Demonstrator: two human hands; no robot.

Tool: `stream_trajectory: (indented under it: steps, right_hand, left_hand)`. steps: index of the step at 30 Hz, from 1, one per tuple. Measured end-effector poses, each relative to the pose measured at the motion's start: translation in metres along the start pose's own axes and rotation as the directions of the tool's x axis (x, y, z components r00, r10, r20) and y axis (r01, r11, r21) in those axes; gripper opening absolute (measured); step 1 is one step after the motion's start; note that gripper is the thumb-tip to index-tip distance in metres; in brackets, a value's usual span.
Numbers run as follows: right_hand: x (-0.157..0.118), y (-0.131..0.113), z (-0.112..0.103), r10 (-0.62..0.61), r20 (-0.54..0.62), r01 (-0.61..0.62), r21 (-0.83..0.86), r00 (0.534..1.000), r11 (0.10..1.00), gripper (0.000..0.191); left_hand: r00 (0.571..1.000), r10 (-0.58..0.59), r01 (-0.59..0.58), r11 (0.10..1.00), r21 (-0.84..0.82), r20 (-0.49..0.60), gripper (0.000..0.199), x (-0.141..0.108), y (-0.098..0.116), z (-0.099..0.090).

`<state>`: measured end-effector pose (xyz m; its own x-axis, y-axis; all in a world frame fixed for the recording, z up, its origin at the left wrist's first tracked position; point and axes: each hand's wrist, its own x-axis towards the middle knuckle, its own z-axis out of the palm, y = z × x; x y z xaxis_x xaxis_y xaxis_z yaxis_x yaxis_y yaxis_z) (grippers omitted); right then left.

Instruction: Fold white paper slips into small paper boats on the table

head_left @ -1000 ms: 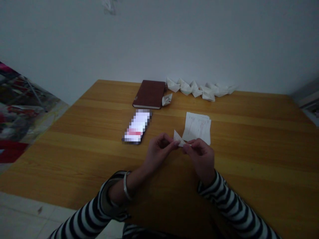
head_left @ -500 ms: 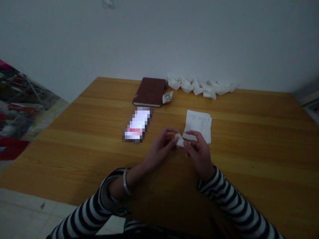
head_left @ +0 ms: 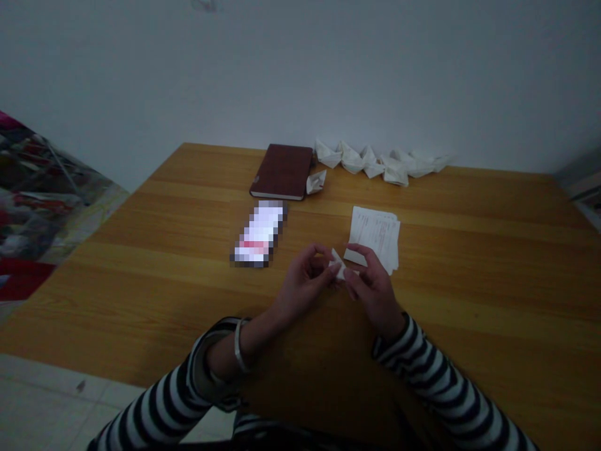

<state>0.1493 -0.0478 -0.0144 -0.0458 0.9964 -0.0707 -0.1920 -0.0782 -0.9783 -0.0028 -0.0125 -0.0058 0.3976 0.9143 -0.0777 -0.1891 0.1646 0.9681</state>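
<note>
A small folded piece of white paper (head_left: 339, 268) is held between my two hands over the near middle of the table. My left hand (head_left: 307, 275) pinches its left side with thumb and fingers. On the other side, my right hand (head_left: 373, 288) grips the paper's right edge between thumb and fingertips. Parts of the paper are hidden behind the fingers. Just beyond my right hand lies a stack of white paper sheets (head_left: 375, 232) with print or writing on them.
A row of folded paper boats (head_left: 352, 160) stands along the wall at the back. One more paper boat (head_left: 316, 182) sits beside a dark red notebook (head_left: 283, 172). A phone (head_left: 260, 232) with a lit, blurred screen lies left of my hands on the wooden table (head_left: 469, 263).
Both hands keep hold of the folded paper and have barely shifted. The paper's upper part now looks narrower and more upright between the fingers.
</note>
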Motion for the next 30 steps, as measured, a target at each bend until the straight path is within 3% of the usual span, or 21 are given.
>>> stream_trajectory:
  steps: [3, 6, 8, 10, 13, 16, 20, 24, 27, 30]
  right_hand:
    - [0.001, 0.000, -0.002, 0.025, -0.011, -0.025, 0.009, 1.000, 1.000, 0.042]
    - [0.004, 0.003, -0.006, 0.100, 0.008, -0.100, 0.126, 0.995, 0.987, 0.041]
    - [0.005, 0.004, -0.008, 0.148, 0.050, -0.155, 0.222, 0.988, 0.963, 0.041]
    - [0.005, 0.006, -0.008, 0.170, 0.088, -0.188, 0.285, 0.982, 0.940, 0.041]
    - [0.004, 0.007, -0.005, 0.178, 0.095, -0.198, 0.296, 0.979, 0.934, 0.032]
    - [0.004, 0.007, -0.003, 0.183, 0.048, -0.189, 0.315, 0.982, 0.930, 0.022]
    - [0.005, 0.004, -0.004, 0.216, -0.016, -0.191, 0.403, 0.976, 0.895, 0.028]
    - [0.004, 0.004, -0.006, 0.186, -0.047, -0.166, 0.287, 0.981, 0.944, 0.034]
    - [0.002, 0.003, -0.008, 0.055, -0.142, -0.050, 0.037, 0.988, 0.998, 0.032]
    - [0.002, 0.001, -0.008, -0.018, -0.176, -0.001, -0.107, 0.984, 0.994, 0.027]
  left_hand:
    - [0.998, 0.009, -0.017, 0.992, 0.123, 0.067, 0.025, 0.002, -0.001, -0.006]
    - [0.989, 0.062, -0.107, 0.929, 0.355, 0.134, 0.034, 0.004, 0.000, -0.015]
    - [0.974, 0.177, -0.223, 0.836, 0.501, 0.138, 0.036, 0.006, 0.001, -0.019]
    - [0.936, 0.331, -0.337, 0.757, 0.560, 0.116, 0.025, 0.007, 0.003, -0.021]
    - [0.891, 0.449, -0.416, 0.737, 0.534, 0.075, 0.006, 0.008, 0.006, -0.021]
    - [0.906, 0.396, -0.415, 0.766, 0.491, 0.149, 0.009, 0.008, 0.008, -0.020]
    - [0.929, 0.281, -0.368, 0.784, 0.500, 0.243, 0.034, 0.004, 0.008, -0.019]
    - [0.967, 0.227, -0.252, 0.783, 0.569, 0.115, 0.009, 0.001, 0.006, -0.017]
    - [0.984, 0.177, -0.155, 0.882, 0.446, -0.009, 0.014, 0.002, 0.005, -0.013]
    - [0.998, 0.050, -0.037, 0.966, 0.257, -0.047, 0.029, 0.005, 0.005, -0.011]
